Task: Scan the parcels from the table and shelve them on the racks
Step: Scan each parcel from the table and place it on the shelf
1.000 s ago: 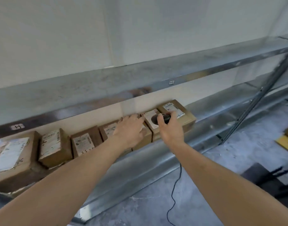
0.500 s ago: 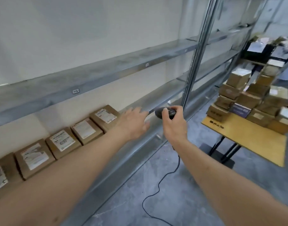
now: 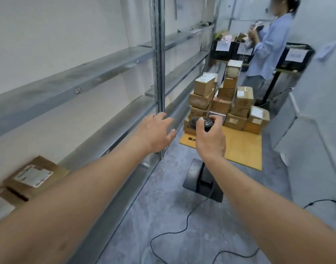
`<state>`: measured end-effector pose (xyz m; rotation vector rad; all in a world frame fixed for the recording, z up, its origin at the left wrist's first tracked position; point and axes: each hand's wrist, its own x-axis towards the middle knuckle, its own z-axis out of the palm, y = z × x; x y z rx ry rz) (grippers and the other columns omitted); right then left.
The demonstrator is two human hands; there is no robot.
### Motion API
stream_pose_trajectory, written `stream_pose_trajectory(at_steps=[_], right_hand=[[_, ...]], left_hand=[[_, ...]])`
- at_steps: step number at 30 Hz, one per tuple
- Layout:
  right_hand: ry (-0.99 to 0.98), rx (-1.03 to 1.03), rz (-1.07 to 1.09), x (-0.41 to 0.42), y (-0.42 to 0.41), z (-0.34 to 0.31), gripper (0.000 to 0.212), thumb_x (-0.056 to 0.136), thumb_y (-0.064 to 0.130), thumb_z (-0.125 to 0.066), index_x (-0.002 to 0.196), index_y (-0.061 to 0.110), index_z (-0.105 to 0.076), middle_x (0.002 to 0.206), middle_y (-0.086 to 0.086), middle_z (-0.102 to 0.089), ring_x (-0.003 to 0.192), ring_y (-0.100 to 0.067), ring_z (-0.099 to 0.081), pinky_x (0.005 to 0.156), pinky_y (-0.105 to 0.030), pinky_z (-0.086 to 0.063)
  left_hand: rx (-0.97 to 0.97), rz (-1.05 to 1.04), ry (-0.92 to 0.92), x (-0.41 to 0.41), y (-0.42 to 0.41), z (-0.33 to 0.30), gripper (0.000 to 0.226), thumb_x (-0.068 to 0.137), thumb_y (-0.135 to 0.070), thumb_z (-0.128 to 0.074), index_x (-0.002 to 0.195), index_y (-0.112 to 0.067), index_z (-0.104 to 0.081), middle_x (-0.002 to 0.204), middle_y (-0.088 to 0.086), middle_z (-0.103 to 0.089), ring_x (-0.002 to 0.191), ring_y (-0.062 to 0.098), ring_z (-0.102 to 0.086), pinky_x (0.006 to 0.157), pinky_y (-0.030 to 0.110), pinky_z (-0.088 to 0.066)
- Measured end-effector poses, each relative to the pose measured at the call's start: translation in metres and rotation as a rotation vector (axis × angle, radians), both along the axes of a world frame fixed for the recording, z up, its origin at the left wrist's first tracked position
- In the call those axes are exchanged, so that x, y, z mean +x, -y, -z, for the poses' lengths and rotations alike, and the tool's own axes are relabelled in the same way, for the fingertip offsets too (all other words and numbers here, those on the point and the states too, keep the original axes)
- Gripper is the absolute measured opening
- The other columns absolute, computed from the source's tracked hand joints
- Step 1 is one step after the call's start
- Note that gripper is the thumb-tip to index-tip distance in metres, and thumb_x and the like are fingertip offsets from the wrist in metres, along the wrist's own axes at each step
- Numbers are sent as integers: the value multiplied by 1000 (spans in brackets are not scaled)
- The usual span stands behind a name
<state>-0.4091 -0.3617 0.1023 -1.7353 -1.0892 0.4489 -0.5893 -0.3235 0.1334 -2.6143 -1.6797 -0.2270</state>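
My right hand (image 3: 210, 139) grips the barcode scanner (image 3: 201, 122); my left hand (image 3: 155, 133) hangs spread and empty beside the rack upright (image 3: 158, 73). The stacked parcels (image 3: 226, 103) wait on the tabletop (image 3: 243, 149) ahead. I judge the scanner cable (image 3: 184, 229) trailing on the floor could snag my step, and a careless grab could topple the stack.

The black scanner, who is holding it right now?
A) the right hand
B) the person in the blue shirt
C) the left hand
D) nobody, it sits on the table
A: the right hand has its fingers curled round the black scanner, while the left hand is spread open and holds nothing.
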Motion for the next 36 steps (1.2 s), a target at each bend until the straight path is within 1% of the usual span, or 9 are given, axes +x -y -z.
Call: stream_pose_trajectory(at_steps=[5,9,12,18,20,22,24,28,36], right_hand=[[38,15,123,52,-56,1,35,106,53,-46,131,28,-46,93,8,-62,83,-22,-61,71,-36,-43],[44,22,204,88,-113,5,33,106,50,-47,130,27,-47,93,9,-61,85,-21,-60,72,-34,-40],[53,0,232,109,-156,6,32,107,49,-47,129,26,-47,88,15,-56,83,-19,-58,70,-33,-38],[71,5,250,146,-235,5,34,106,52,-47,130,28,-47,104,6,-62,92,-19,-62,75,-36,-47],[65,1,238,159,-258,5,35,106,52,-47,132,28,-46,106,6,-62,92,-19,-62,74,-35,-46],[65,-7,219,173,-280,5,36,107,51,-47,134,28,-46,105,6,-61,91,-17,-61,72,-33,-45],[61,-16,203,188,-303,7,35,106,51,-47,133,29,-46,103,8,-60,92,-19,-60,79,-36,-47],[48,-35,139,221,-354,16,34,105,53,-48,131,31,-47,104,8,-63,94,-20,-62,77,-35,-45],[-34,-91,-62,282,-438,37,37,99,62,-46,128,39,-45,107,11,-65,96,-19,-67,90,-46,-57]], left_hand=[[9,113,-10,61,-75,4,56,106,-50,-41,155,-23,-46,158,9,-45,142,34,-43,119,46,-34],[6,177,-5,103,-149,11,54,105,-52,-40,151,-23,-47,154,9,-48,137,34,-47,115,49,-40],[-19,221,2,130,-200,13,55,106,-50,-41,154,-23,-45,157,9,-46,140,33,-46,117,48,-38],[-40,252,32,171,-281,15,50,105,-48,-46,148,-23,-52,150,5,-52,134,31,-50,112,46,-41],[-54,251,31,183,-305,17,50,105,-48,-46,148,-24,-51,151,6,-51,134,31,-49,112,46,-41],[-53,235,43,197,-328,17,50,105,-48,-47,149,-24,-50,152,7,-50,136,32,-49,113,46,-40],[-56,209,57,211,-350,19,51,105,-48,-48,150,-23,-49,154,8,-48,137,31,-48,113,47,-41],[-49,105,99,241,-393,29,52,103,-50,-51,148,-25,-49,154,6,-46,133,30,-50,105,48,-48],[-92,-186,186,290,-455,52,64,99,-52,-59,153,-20,-44,154,10,-42,134,32,-48,107,52,-48]])
